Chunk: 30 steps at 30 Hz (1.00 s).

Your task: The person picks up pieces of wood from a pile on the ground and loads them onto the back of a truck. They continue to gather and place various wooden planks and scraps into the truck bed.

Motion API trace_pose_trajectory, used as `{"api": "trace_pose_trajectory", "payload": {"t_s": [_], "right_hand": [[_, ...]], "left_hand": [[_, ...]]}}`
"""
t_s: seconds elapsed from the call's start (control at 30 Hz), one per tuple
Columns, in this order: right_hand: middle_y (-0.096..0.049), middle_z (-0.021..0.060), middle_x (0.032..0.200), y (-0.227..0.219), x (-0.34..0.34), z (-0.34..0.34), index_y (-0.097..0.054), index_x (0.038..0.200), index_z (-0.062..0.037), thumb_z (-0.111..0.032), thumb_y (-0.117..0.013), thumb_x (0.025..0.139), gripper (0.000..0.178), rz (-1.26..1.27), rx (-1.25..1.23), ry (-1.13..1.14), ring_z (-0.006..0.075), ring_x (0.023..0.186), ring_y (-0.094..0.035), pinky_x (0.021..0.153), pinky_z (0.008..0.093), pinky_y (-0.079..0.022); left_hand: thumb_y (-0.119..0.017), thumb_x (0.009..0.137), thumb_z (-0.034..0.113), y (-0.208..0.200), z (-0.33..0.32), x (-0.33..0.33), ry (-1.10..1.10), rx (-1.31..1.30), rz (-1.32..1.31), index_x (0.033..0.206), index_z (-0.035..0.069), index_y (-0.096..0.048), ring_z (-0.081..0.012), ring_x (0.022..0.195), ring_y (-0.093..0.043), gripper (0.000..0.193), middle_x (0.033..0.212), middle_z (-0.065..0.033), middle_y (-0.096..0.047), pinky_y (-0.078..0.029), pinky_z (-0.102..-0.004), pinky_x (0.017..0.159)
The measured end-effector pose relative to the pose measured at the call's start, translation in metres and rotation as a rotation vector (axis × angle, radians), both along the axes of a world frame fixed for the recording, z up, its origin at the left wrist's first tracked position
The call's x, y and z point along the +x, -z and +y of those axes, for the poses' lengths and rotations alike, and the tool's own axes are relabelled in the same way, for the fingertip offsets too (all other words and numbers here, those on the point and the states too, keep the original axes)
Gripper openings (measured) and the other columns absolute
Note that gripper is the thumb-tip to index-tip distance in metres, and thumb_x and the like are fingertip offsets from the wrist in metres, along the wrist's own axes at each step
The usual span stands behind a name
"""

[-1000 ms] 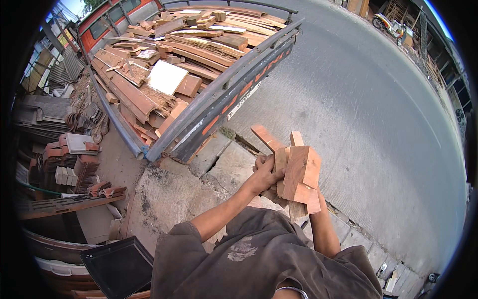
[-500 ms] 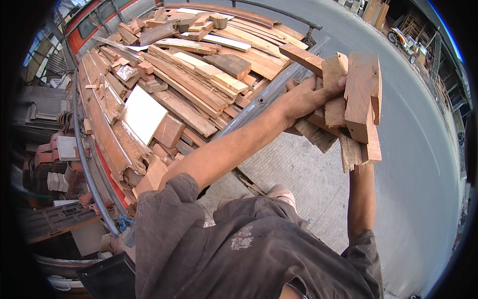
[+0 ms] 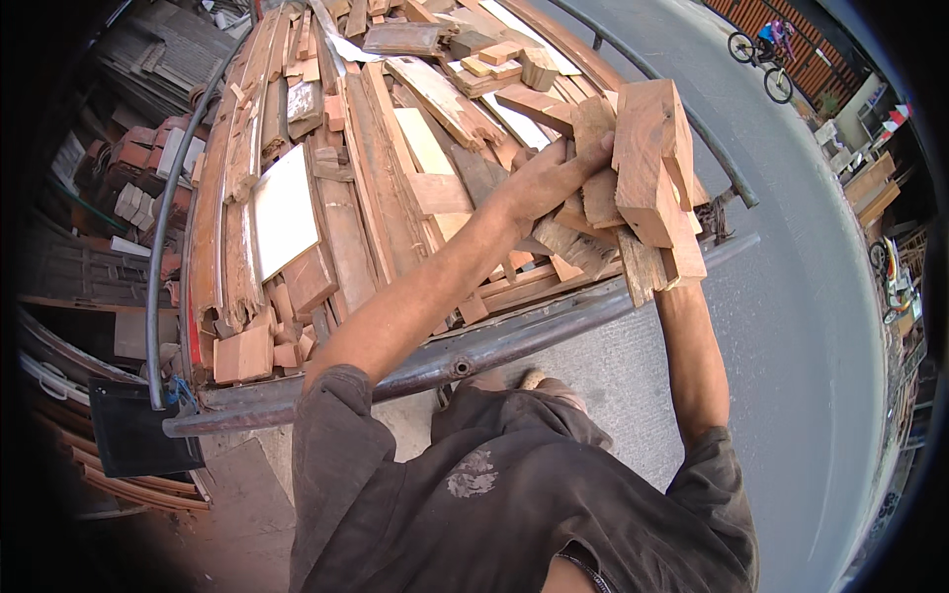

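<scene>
A bundle of short wood blocks (image 3: 647, 163) is held up between my hands, over the right end of the truck bed's rear rail. My left hand (image 3: 554, 183) grips it from the left, thumb laid across the blocks. From below, my right forearm (image 3: 695, 361) reaches up to the bundle; the blocks hide my right hand's fingers, but it holds their lower end. Several blocks lie at different angles, some with rough, split ends. Behind them, a heap of planks and offcuts (image 3: 371, 237) fills the truck bed, with a white board (image 3: 287, 212) lying on its left part.
A metal rail (image 3: 460, 368) crosses the bed's rear in front of me, and bars run along both sides. Roof tiles (image 3: 138, 148) are stacked at the left. On the right runs a grey road (image 3: 791, 326), with a person on a bicycle (image 3: 766, 49) farther off.
I have turned toward the bed and come nearer its rear rail. The held blocks have moved left, from over the road to the bed's rear right corner. Both hands keep their hold.
</scene>
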State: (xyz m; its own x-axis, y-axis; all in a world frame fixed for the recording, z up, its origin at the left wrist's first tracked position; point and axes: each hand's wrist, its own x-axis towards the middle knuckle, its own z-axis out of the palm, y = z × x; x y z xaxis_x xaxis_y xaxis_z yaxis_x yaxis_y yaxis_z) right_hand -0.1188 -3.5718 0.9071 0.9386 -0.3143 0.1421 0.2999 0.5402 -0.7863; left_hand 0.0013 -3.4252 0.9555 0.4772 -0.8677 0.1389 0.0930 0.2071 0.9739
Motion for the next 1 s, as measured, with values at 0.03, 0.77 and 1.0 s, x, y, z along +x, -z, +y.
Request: {"api": "trace_pose_trajectory", "payload": {"t_s": [0.03, 0.77, 1.0], "right_hand": [[-0.055, 0.0177, 0.138, -0.003, 0.012, -0.009, -0.038, 0.148, -0.0047, -0.028, -0.050, 0.104, 0.052, 0.002, 0.005, -0.040, 0.0269, 0.120, -0.062, 0.097, 0.0398, -0.058], [-0.055, 0.0043, 0.131, 0.153, 0.232, -0.152, -0.046, 0.141, -0.0093, -0.031, -0.061, 0.101, 0.048, 0.106, -0.594, -0.069, 0.0151, 0.116, -0.056, 0.093, 0.0316, -0.052], [-0.062, 0.0257, 0.124, 0.160, 0.236, -0.200, -0.044, 0.140, 0.0052, -0.049, -0.067, 0.091, 0.076, 0.550, -0.725, -0.215, 0.0301, 0.118, -0.061, 0.100, 0.0388, -0.049]], "left_hand": [[-0.056, 0.094, 0.064, 0.020, -0.014, 0.005, -0.075, -0.014, -0.019, 0.132, -0.006, -0.053, -0.0220, 0.109, -0.066, 0.079, 0.119, -0.0176, -0.064, -0.056, -0.0300, 0.088], [-0.074, 0.079, 0.062, 0.127, -0.125, 0.181, -0.432, 0.429, -0.478, 0.128, -0.006, -0.057, -0.0380, 0.117, -0.057, 0.086, 0.119, -0.0268, -0.063, -0.041, -0.0484, 0.106], [-0.077, 0.084, 0.050, 0.159, -0.105, 0.168, -0.640, 0.623, -0.257, 0.136, -0.007, -0.051, -0.0377, 0.128, -0.052, 0.081, 0.128, -0.0299, -0.058, -0.040, -0.0475, 0.109]]}}
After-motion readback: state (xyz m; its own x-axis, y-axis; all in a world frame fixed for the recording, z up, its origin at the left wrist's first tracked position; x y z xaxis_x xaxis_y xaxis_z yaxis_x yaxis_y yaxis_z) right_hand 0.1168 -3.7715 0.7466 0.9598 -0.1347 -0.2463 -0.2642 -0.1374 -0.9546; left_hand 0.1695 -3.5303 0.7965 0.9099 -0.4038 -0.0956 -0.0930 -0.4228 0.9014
